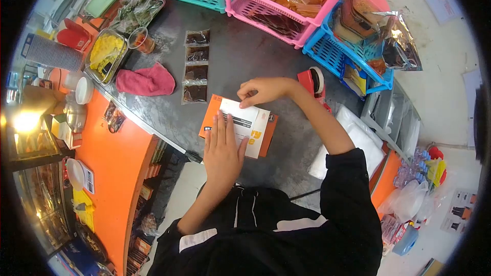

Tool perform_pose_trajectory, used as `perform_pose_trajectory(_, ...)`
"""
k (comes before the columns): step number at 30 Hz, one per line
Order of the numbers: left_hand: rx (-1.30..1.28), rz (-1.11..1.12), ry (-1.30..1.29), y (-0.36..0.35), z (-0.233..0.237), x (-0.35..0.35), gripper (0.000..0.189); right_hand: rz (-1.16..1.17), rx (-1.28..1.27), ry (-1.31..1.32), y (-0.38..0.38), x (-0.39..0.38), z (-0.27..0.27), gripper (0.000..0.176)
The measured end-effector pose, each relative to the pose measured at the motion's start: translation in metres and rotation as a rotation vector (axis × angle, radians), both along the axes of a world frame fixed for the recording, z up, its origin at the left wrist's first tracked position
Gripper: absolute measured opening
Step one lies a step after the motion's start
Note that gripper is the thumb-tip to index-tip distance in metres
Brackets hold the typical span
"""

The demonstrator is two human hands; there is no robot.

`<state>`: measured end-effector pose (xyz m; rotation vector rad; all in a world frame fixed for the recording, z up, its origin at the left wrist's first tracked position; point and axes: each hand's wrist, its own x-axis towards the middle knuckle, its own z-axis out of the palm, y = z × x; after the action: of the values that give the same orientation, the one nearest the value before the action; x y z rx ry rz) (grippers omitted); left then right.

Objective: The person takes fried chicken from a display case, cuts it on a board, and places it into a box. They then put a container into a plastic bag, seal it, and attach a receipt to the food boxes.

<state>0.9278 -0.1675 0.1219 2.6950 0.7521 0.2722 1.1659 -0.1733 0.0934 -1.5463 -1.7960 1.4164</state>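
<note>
An orange-and-white cardboard box [262,128], seemingly flat, lies on the dark counter in front of me. Its white face carries a black printed block and yellow letters. My left hand [222,145] rests on that white face with fingers stretched out, a ring on one of them. At the upper edge of the white part is my right hand [261,92], fingers curled and thumb against the edge. Whether something small sits between those fingertips is hidden. Sachets of dark sauce [196,71] lie in a column just beyond the box.
To the left are a pink cloth [146,81], a tray of yellow food [107,53] and a cup [141,41]. A red tape dispenser [313,83] and white plastic bags [350,140] lie to the right. Pink [296,36] and blue baskets [327,51] stand behind.
</note>
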Motion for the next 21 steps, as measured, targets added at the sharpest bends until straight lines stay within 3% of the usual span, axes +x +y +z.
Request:
perform_pose_trajectory(4, 0.046, -0.012, -0.008, 0.002, -0.001, -0.002, 0.059, 0.019, -0.117, 0.217, 0.005, 0.01, -0.036, 0.035)
perform_pose_trajectory(7, 0.028, -0.02, -0.051, 0.002, -0.005, -0.003, 0.059, -0.084, -0.202, 0.15, -0.005, 0.015, -0.059, 0.033)
perform_pose_trajectory(10, 0.068, -0.039, -0.11, 0.006, -0.006, -0.005, 0.059, -0.227, -0.203, -0.082, -0.028, 0.007, -0.063, 0.029)
perform_pose_trajectory(12, 0.064, -0.05, -0.12, 0.01, -0.001, -0.007, 0.054, -0.885, 0.323, 0.093, -0.055, -0.017, -0.054, 0.023)
perform_pose_trajectory(13, 0.059, -0.06, -0.123, 0.013, 0.004, -0.01, 0.054, -1.19, 0.288, 0.102, -0.067, -0.033, -0.037, 0.019)
perform_pose_trajectory(15, 0.015, -0.033, -0.106, 0.022, 0.018, -0.017, 0.049, -1.447, 0.456, 0.151, -0.094, -0.073, -0.041, 0.025)
perform_pose_trajectory(16, 0.017, -0.048, -0.11, 0.026, 0.02, -0.02, 0.049, -1.446, 0.377, 0.054, -0.102, -0.105, -0.022, 0.028)
perform_pose_trajectory(18, -0.483, 0.015, -0.184, 0.035, 0.024, -0.027, 0.048, -1.469, 0.298, -0.037, -0.102, -0.151, -0.006, 0.032)
perform_pose_trajectory(19, -0.594, -0.02, -0.257, 0.038, 0.024, -0.027, 0.049, -1.467, 0.376, 0.026, -0.099, -0.165, -0.007, 0.039)
perform_pose_trajectory(21, -0.621, -0.07, -0.269, 0.048, 0.011, -0.034, 0.048, -1.488, 0.457, 0.079, -0.098, -0.184, -0.016, 0.047)
